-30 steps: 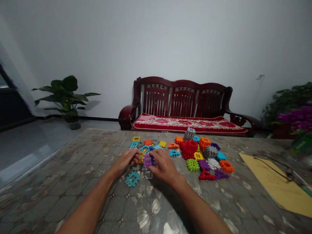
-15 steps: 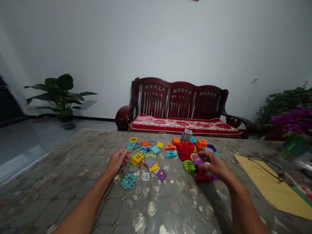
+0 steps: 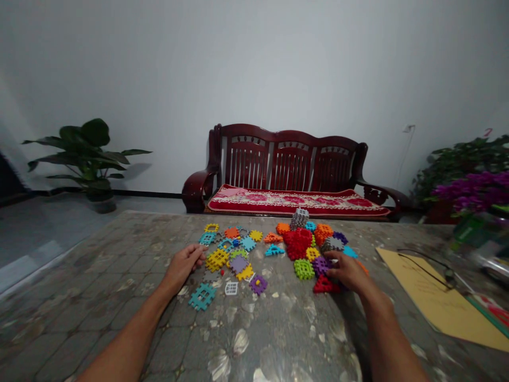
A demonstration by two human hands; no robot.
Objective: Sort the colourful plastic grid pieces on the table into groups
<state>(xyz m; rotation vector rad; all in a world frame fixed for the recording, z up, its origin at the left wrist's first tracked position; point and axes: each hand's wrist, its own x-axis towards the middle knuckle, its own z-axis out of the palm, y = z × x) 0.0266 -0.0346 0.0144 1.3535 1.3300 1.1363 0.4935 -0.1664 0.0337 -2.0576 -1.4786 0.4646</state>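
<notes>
Flat interlocking plastic tiles lie spread on the table (image 3: 258, 339): a teal tile (image 3: 202, 296), a small white one (image 3: 231, 288), a purple one (image 3: 258, 284) and a yellow cluster (image 3: 217, 259). My left hand (image 3: 183, 265) rests on the table with loosely spread fingers, its fingertips at the yellow cluster. To the right sits a heap of stacked tiles, with a red stack (image 3: 298, 243), a green stack (image 3: 304, 269) and a grey stack (image 3: 299, 217). My right hand (image 3: 349, 271) reaches into this heap, fingers pinched round a purple stack (image 3: 320, 265), above a red triangle piece (image 3: 323, 286).
A yellow envelope (image 3: 433, 297) with a thin black cord (image 3: 421, 260) on it lies at the table's right. Behind the table stands a dark wooden bench (image 3: 290, 170) with a red cushion. A potted plant (image 3: 85, 154) stands far left, purple flowers (image 3: 469, 191) far right.
My right hand left the flat tiles by my left hand and moved right to the heap of stacks. The left hand stayed by the yellow tiles. The view shifted slightly.
</notes>
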